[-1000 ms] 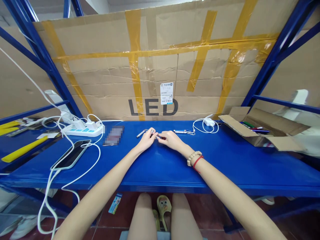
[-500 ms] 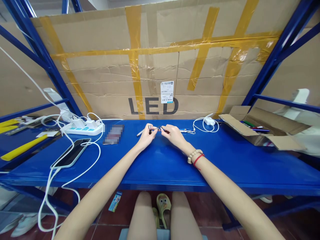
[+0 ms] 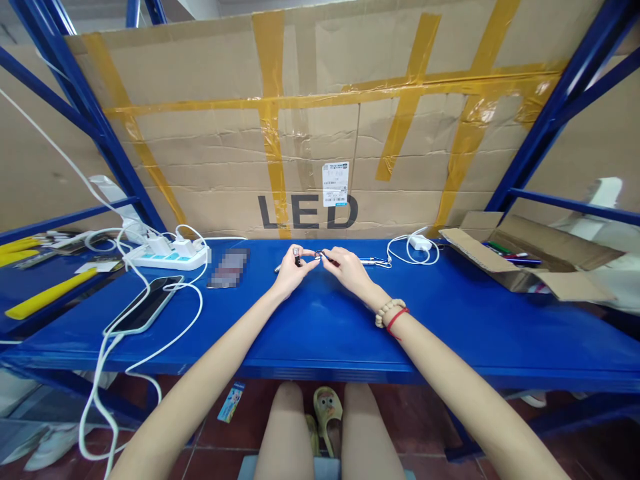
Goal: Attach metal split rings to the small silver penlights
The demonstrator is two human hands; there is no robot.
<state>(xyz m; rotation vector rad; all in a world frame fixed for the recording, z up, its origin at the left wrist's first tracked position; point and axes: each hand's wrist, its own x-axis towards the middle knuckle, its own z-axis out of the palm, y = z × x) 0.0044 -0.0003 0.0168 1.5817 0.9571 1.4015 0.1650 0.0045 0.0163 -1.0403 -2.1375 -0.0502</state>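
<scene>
My left hand (image 3: pixel 290 275) is closed around a small black piece with a silvery end (image 3: pixel 297 257), upright between the fingers. Its thumb and forefinger also reach a thin, dark, curved loop (image 3: pixel 319 253) between the two hands. On the other side of that loop my right hand (image 3: pixel 345 270) pinches it with thumb and forefinger; the exact kind of the loop is too small to make out. Partly behind my left hand lies a slim silvery rod (image 3: pixel 277 269). Just past my right hand is a pen-like blue and silver stick (image 3: pixel 369 261).
On the blue table (image 3: pixel 325 333) at left lie a white power strip (image 3: pixel 167 259), a phone (image 3: pixel 143 307) with white cables and a blurred flat packet (image 3: pixel 229 269). A white charger (image 3: pixel 419 243) and an open cardboard box (image 3: pixel 530 267) stand at right. Taped cardboard (image 3: pixel 210 153) closes the back.
Both hands stay nearly in place. The fingers shift slightly around the small loop, and the black piece in my left hand has turned a little more upright. The view has moved slightly.
</scene>
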